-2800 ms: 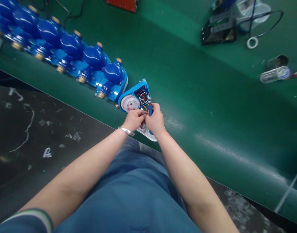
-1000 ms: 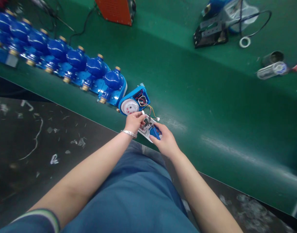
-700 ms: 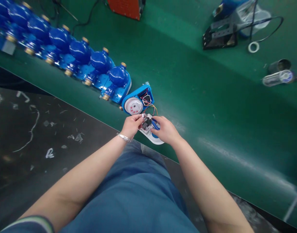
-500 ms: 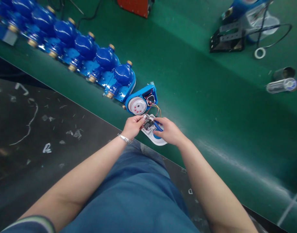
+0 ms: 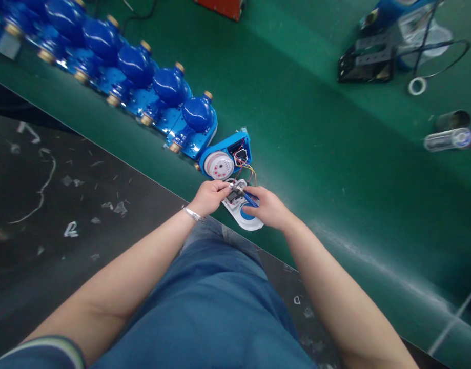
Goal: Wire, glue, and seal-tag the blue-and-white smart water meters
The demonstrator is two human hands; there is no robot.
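Observation:
My right hand is closed around blue-handled pliers, whose metal jaws reach toward my left fingertips. Thumb and forefinger of my left hand pinch a small white piece, too small to name, at the upper edge of a white cover. Inside this cover are dark parts and a round blue area. Thin coloured wires run from it to an open blue water meter just beyond, which has a round white dial with red marks.
A row of blue meter bodies with brass-coloured ends stretches to the upper left along the green table. A black metal stand, a white ring and a clear cylinder are at right. An orange-red box stands at the far edge.
The pliers' jaws have come closer to the white piece at my left fingertips. Both hands keep their grip, and the view has shifted slightly.

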